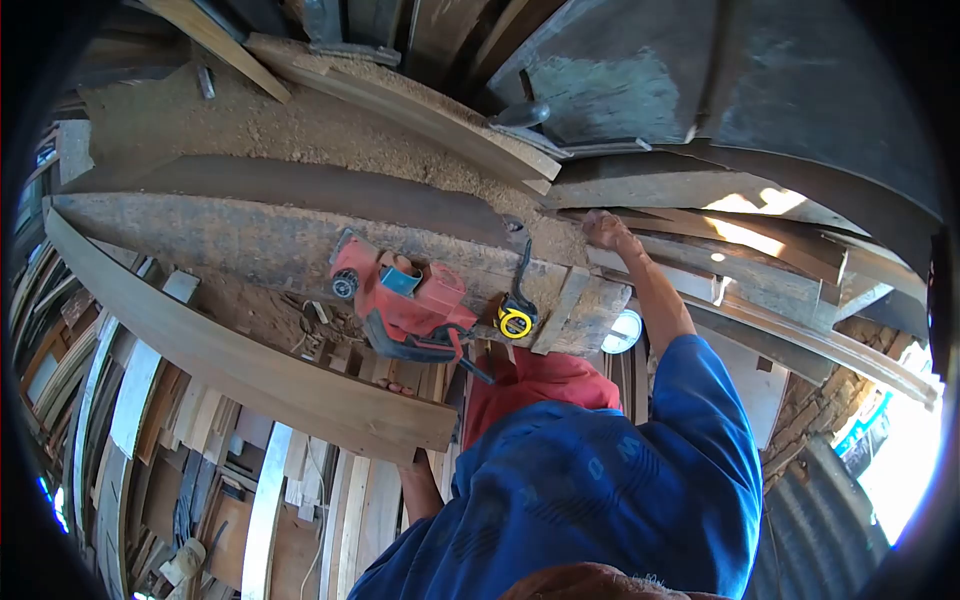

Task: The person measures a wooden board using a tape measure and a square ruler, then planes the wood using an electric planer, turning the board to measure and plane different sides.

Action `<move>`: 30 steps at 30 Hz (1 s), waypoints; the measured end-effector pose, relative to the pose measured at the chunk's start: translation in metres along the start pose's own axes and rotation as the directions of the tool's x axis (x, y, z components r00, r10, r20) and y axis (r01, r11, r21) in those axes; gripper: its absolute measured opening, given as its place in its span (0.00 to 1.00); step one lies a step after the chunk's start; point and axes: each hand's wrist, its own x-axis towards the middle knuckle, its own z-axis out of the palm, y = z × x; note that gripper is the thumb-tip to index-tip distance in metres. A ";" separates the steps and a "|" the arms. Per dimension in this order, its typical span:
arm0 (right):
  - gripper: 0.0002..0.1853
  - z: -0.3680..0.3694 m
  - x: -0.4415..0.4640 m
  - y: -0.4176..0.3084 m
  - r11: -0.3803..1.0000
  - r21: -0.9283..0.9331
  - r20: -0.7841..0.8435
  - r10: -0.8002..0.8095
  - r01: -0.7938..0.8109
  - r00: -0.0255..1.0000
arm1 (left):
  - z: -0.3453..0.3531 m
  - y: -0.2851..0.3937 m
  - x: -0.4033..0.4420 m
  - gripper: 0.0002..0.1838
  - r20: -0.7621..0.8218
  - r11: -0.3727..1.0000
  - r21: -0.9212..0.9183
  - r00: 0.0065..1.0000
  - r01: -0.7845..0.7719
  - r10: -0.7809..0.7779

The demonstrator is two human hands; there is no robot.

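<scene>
My left hand [395, 388] grips a long wooden board [250, 350] near its right end, with fingertips over its upper edge. The board stretches to the far left beside the workbench [240, 235]. At the far side of the bench's right end, my right hand [608, 230] is curled closed against the sawdust. Whatever it may hold is hidden. A red electric planer [415, 300] lies on the bench between my hands. To its right sits a yellow and black tape measure [516, 318] with a dark strap.
Sawdust [330, 130] covers the far side of the bench, bordered by a long wooden plank [430, 110]. Stacked timber strips [200, 410] fill the lower left. More planks [740, 260] lie at right, and a dark sheet [620, 80] leans behind. A round white object [622, 332] is near my right arm.
</scene>
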 end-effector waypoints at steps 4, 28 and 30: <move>0.22 0.055 0.010 0.051 0.925 -0.009 0.004 0.380 -0.380 0.925 | -0.004 -0.014 0.016 0.53 -0.048 0.999 0.047 0.999 0.015 -0.013; 0.16 0.142 0.052 0.150 0.862 -0.367 -0.191 0.298 -0.350 0.935 | -0.124 -0.029 0.019 0.51 -0.138 0.959 0.022 0.951 0.284 -0.278; 0.15 0.149 0.048 0.155 0.882 -0.325 -0.175 0.300 -0.342 0.938 | -0.130 -0.028 0.020 0.51 -0.119 0.957 -0.003 0.950 0.291 -0.290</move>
